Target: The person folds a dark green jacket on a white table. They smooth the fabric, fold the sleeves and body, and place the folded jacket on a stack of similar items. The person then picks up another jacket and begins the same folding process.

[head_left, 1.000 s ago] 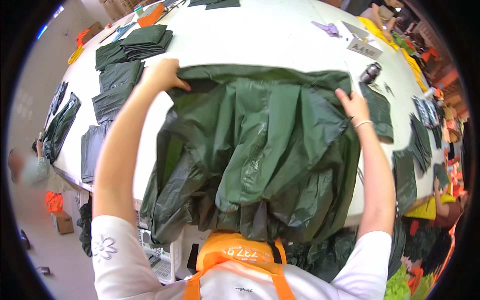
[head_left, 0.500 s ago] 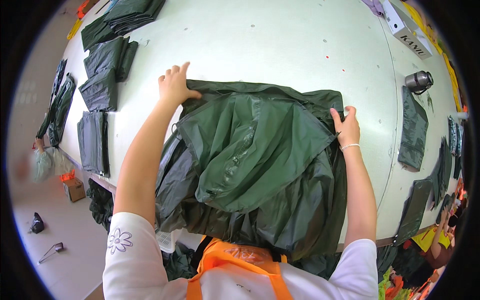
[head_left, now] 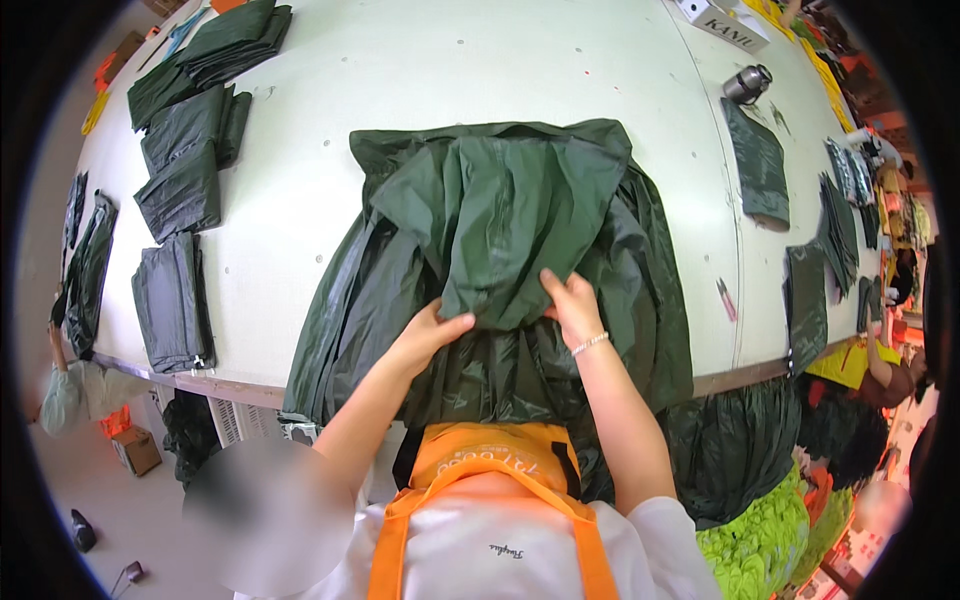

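Left hand [head_left: 432,334] and right hand [head_left: 574,306] are down from the far corners of the dark green garment [head_left: 637,275], now at the near end of its loose hood-like panel [head_left: 500,225]. Each of my thumbs presses on top of that panel's near edge; the other fingers are partly hidden, curled below, so it reads as a pinch from both sides. Key relation: the panel lies straight ahead of my fingers, long axis running away from me up to the garment's far edge, its near end between my hands. Both hands touch it; the left sits a bit closer to my body, the right slightly farther up. Rest of the garment spreads flat-ish on both sides on the white table [head_left: 300,140], coming down to the near edge by my orange apron [head_left: 490,450]. Farther out: folded green bundle [head_left: 172,300] left, folded green piece [head_left: 757,165] and metal flask [head_left: 747,84] right.
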The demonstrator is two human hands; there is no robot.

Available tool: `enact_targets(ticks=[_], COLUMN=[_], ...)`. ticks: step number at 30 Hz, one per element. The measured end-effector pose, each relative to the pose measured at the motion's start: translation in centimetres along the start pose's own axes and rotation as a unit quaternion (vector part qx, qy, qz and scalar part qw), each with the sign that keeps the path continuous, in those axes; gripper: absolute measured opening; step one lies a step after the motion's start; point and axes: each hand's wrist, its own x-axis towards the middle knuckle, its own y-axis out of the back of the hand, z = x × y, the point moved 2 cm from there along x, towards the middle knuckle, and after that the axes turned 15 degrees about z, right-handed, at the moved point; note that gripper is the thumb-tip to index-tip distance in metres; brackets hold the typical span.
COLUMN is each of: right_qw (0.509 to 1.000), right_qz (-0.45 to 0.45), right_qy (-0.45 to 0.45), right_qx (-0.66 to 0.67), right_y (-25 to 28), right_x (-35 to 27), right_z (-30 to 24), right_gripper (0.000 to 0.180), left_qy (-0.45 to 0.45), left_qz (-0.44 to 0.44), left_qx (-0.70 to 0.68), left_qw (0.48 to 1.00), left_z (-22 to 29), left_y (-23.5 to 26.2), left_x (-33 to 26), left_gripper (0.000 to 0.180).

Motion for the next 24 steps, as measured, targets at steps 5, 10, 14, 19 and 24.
enact_targets(ticks=[5, 10, 14, 19, 24], right_qw=[0.991, 0.996, 0.981, 0.745, 0.74], right_qz=[-0.016, -0.03, 0.075, 0.184, -0.127], right_qy=[-0.007, -0.012, 0.101, 0.508, 0.6], right_qx=[0.13, 0.086, -0.15, -0.392, -0.275], right_y=[1.2, 3.9, 6.5, 7.4, 0.7], right_x=[-1.6, 0.0, 0.8, 0.4, -3.9], right_z=[-5.1, -6.5, -8.9, -8.5, -12.1], right_gripper=[0.026, 0.027, 0.018, 0.065, 0.027], left_qy=[-0.005, 0.01, 0.023, 0.06, 0.08], left_qz=[-0.132, -0.112, 0.038, 0.184, 0.076], left_qx=[-0.534, -0.4, -0.396, -0.345, -0.389], left_qw=[0.835, 0.91, 0.917, 0.918, 0.915], left_z=[1.3, 2.9, 5.2, 2.3, 3.8], left_y=[-4.4, -10.4, -10.9, -9.3, -9.5], left_x=[-0.7, -0.5, -2.4, -3.0, -5.5], left_gripper=[0.068, 0.047, 0.03, 0.023, 0.035])
